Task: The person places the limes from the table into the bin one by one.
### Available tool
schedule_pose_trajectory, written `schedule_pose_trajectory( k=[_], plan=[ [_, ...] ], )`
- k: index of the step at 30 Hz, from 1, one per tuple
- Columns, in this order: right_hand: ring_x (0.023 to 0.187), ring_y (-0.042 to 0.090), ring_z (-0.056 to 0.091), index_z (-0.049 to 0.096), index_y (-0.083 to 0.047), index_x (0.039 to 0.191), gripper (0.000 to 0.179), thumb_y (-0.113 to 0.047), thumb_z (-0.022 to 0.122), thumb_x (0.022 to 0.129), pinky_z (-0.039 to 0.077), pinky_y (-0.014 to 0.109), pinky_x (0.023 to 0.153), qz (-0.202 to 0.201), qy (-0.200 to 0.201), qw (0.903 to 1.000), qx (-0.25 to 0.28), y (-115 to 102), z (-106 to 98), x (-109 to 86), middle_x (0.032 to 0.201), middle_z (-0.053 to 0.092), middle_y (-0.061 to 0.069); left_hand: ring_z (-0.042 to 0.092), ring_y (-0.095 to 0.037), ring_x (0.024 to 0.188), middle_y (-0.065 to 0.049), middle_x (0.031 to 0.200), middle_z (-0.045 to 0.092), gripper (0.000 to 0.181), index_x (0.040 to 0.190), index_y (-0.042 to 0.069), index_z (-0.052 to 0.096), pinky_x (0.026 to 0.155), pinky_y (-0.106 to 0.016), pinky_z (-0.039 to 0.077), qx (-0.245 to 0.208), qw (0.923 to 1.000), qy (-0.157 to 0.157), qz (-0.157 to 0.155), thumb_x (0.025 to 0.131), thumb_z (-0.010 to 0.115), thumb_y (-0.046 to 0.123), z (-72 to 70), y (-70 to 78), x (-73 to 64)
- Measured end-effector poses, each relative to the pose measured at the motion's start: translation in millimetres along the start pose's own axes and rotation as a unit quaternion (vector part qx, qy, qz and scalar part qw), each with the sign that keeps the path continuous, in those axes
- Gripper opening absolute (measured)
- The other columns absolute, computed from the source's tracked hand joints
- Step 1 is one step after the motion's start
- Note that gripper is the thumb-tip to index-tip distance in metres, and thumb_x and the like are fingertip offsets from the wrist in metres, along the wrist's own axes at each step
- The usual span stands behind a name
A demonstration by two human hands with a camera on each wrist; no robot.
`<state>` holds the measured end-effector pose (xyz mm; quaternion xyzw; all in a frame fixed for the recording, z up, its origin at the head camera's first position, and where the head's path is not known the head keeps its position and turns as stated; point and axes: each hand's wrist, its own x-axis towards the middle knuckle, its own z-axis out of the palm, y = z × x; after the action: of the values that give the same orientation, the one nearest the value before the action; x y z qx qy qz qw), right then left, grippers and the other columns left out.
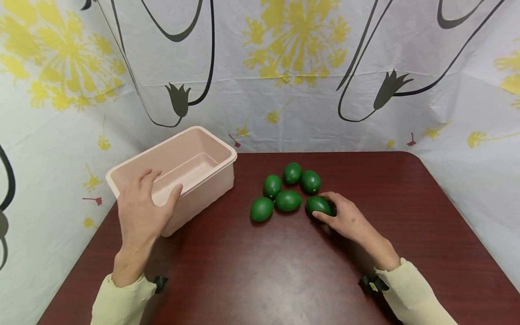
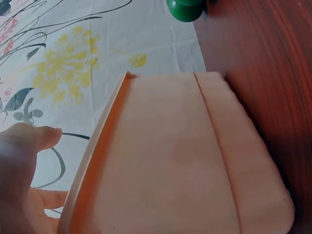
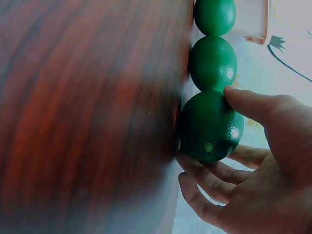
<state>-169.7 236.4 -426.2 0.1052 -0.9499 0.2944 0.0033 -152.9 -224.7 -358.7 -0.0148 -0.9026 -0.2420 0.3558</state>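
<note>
Limes (image 1: 288,201), six in number, lie grouped on the wood-grain table (image 1: 260,271), likely for easy reach. The pink bin (image 1: 207,196) stands angled left of them, presumably for access. My left hand (image 1: 140,216) is spread at its near end, contact unclear; my right hand (image 1: 346,220) pinches the rightmost lime (image 1: 318,205).

We hold our left hand (image 1: 140,214) with thumb spread well apart from its fingers, while our right hand (image 1: 346,219) curves, thumb opposite fingers.
</note>
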Motion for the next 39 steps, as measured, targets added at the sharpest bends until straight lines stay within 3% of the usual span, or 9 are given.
schedule_pose_trajectory(
  k=[9, 17, 25, 33, 39],
  plan=[
    [0.114, 0.033, 0.066, 0.057, -0.002, 0.140, 0.058, -0.035, 0.075, 0.097, 0.053, 0.050, 0.092, -0.003, 0.004, 1.0000, 0.004, 0, 0, -0.2, 0.134, 0.065, 0.020, 0.050, -0.043, 0.137, -0.017, 0.150, 0.055, 0.070, 0.137, 0.006, 0.063, 0.109, -0.068, 0.035, 0.012, 0.9971, -0.038, -0.064, 0.085, 0.077, 0.051, -9.3, -8.8, -5.7],
    [0.112, 0.033, 0.066, 0.058, -0.003, 0.139, 0.057, -0.036, 0.075, 0.097, 0.054, 0.050, 0.090, -0.007, 0.007, 0.9999, 0.003, 1, 0, -0.2, 0.132, 0.066, 0.019, 0.047, -0.045, 0.138, -0.019, 0.153, 0.051, 0.083, 0.140, 0.002, 0.058, 0.110, -0.066, 0.035, 0.028, 0.9960, -0.036, -0.077, 0.079, 0.081, 0.054, -9.6, -15.5, -10.0],
    [0.111, 0.032, 0.067, 0.059, -0.004, 0.138, 0.055, -0.036, 0.075, 0.096, 0.054, 0.048, 0.089, -0.007, 0.014, 0.9998, 0.007, 1, 0, 1.4, 0.129, 0.067, 0.018, 0.044, -0.044, 0.143, -0.019, 0.161, 0.043, 0.100, 0.149, 0.001, 0.049, 0.105, -0.069, 0.040, 0.051, 0.9900, -0.059, -0.118, 0.076, 0.082, 0.061, -12.8, -21.5, -15.0],
    [0.109, 0.031, 0.068, 0.059, -0.005, 0.138, 0.056, -0.036, 0.077, 0.095, 0.055, 0.047, 0.088, -0.006, 0.022, 0.9997, 0.012, 2, 1, 1.6, 0.129, 0.068, 0.017, 0.039, -0.044, 0.148, -0.019, 0.168, 0.034, 0.106, 0.154, 0.002, 0.042, 0.103, -0.073, 0.041, 0.068, 0.9859, -0.069, -0.137, 0.077, 0.079, 0.066, -14.3, -24.0, -19.7],
    [0.108, 0.032, 0.069, 0.058, -0.007, 0.140, 0.057, -0.037, 0.077, 0.095, 0.056, 0.045, 0.086, -0.001, 0.029, 0.9994, 0.021, 1, 1, 1.5, 0.130, 0.067, 0.016, 0.045, -0.046, 0.141, -0.018, 0.167, 0.035, 0.107, 0.156, 0.007, 0.037, 0.097, -0.075, 0.043, 0.068, 0.9853, -0.064, -0.144, 0.077, 0.079, 0.066, -14.2, -25.1, -22.3]
  ],
)
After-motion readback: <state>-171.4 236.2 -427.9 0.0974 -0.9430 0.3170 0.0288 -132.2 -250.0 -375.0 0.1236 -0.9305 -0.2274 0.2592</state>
